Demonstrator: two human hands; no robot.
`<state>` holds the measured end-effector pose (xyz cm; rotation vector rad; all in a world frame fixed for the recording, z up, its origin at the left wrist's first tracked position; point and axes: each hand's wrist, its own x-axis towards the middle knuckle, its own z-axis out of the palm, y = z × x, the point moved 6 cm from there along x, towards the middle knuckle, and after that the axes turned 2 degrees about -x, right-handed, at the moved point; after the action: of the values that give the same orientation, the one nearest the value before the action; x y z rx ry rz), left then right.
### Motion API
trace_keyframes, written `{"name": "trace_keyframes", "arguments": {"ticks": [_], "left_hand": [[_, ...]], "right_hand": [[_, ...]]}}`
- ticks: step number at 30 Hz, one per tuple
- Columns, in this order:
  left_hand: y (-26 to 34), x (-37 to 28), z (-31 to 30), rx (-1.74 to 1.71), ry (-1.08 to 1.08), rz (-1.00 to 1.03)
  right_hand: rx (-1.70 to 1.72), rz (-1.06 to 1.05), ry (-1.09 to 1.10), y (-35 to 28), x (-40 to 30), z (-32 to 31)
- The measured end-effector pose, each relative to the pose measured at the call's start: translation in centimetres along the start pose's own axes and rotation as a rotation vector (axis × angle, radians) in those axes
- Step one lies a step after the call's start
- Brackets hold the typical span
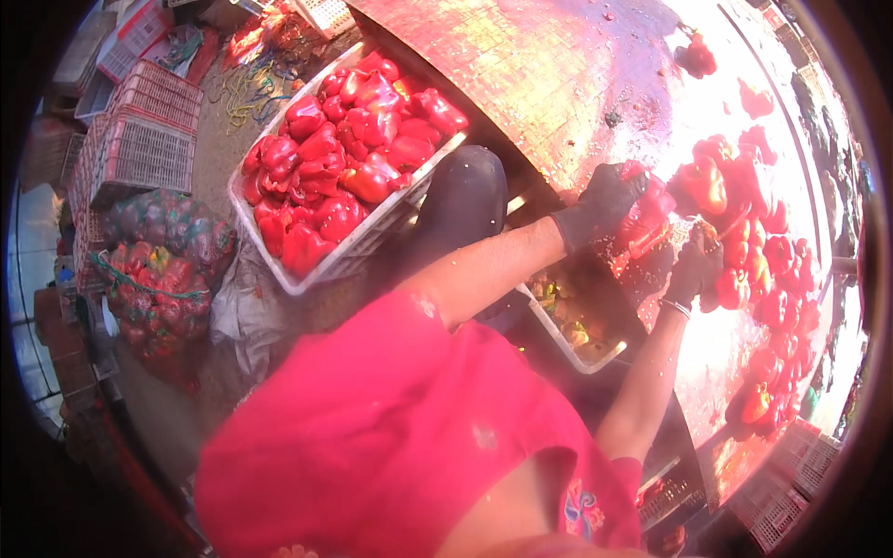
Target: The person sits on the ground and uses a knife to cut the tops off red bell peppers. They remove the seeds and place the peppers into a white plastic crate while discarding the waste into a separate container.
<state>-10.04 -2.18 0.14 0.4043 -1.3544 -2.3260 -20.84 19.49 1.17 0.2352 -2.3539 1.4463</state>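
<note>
In a dark glove, my left hand (608, 202) is closed around a red bell pepper (649, 213) over the near edge of a wet, sunlit metal table (544, 91). My right hand (694, 265), also gloved and with a bracelet at the wrist, is curled just right of that pepper. A small greenish-brown piece (709, 236) shows at its fingertips, perhaps a pepper core; glare blurs it. Red peppers (778, 251) are heaped on the table beyond my right hand. Pale seeds are scattered around both hands.
A white plastic crate (241, 230) full of red peppers stands left of my knee. Below the table edge is another crate (558, 342) with greenish scraps. Net sacks of peppers (164, 293) and stacked crates (150, 132) stand at far left; more crates (781, 488) are at lower right.
</note>
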Motion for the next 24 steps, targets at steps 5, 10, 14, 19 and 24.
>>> {"name": "trace_keyframes", "arguments": {"ticks": [5, 10, 14, 19, 24], "left_hand": [[16.3, -1.7, -15.4, 0.173, 0.247, 0.384], [29.3, -13.4, -32.6, 1.127, 0.626, 0.647], [28.2, -20.6, -41.0, 1.825, 0.679, 0.369], [19.9, -26.3, -48.6, 1.706, 0.712, 0.191], [18.4, -23.4, -53.4, 1.939, 0.949, 0.164]], "right_hand": [[0.029, 0.31, -0.043, 0.8, -3.8, -3.3], [0.016, 0.301, -0.045, -1.9, -7.7, -2.8], [0.025, 0.278, -0.092, -2.6, -9.8, -1.5], [-0.087, 0.011, -0.213, -3.8, -11.4, -0.3], [-0.017, 0.098, -0.367, -6.7, -12.3, 1.0]]}}
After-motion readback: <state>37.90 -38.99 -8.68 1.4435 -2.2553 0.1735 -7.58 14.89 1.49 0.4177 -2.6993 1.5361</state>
